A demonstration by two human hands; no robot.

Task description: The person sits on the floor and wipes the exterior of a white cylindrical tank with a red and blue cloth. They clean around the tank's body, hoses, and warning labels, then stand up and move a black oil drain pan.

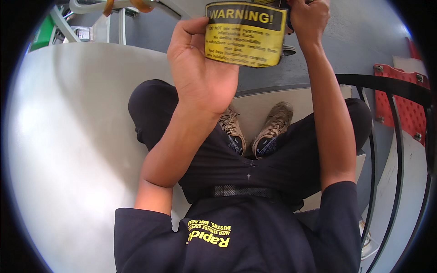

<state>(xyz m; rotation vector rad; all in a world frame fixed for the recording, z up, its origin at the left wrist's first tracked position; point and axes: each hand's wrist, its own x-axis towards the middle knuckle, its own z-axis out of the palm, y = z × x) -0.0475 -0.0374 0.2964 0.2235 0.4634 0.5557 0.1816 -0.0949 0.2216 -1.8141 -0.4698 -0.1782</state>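
Note:
A yellow label [243,38] with a black upper band and dark print is held up near the top of the view, its surface slightly bowed. My left hand [200,63] grips its left edge; the fingertips are partly hidden behind it. Close to the label's upper right corner, my right hand [311,18] is closed around something dark that the top edge cuts off. Whether the label is fixed to that dark thing, I cannot tell.
I sit with bent knees, brown shoes [276,120] on a pale step. A large smooth white surface [59,136] lies at my left. Black curved metal bars [396,136] and a red perforated panel [398,98] stand at right. White metal framing [120,27] is at the upper left.

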